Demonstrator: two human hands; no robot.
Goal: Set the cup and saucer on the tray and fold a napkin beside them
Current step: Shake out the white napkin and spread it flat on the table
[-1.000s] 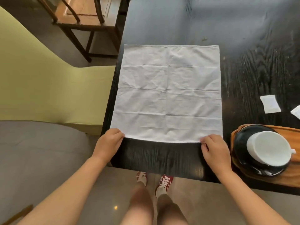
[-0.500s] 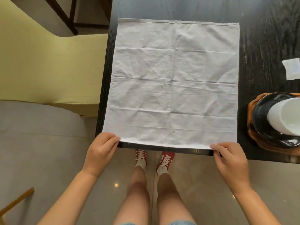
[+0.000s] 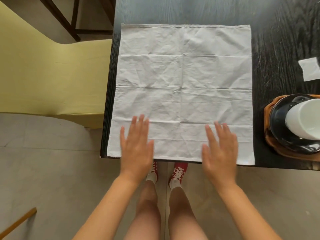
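A white cloth napkin (image 3: 185, 80) lies spread flat and creased on the dark wooden table (image 3: 277, 32), its near edge along the table's front edge. My left hand (image 3: 136, 146) rests flat, fingers spread, on the napkin's near left part. On the near right part my right hand (image 3: 220, 149) lies flat the same way. At the right edge of view a white cup (image 3: 303, 118) sits on a black saucer (image 3: 278, 129), which sits on a wooden tray (image 3: 270, 144). Cup, saucer and tray are cut off by the frame.
A small white paper piece (image 3: 310, 70) lies on the table behind the tray. A pale yellow chair (image 3: 52, 71) stands left of the table, and dark wooden chair legs (image 3: 69, 19) behind it. My legs and red shoes are below the table edge.
Both hands let go of the napkin's near corners and moved inward, now lying flat with fingers spread on its near part. The napkin had been pulled toward the table's front edge.
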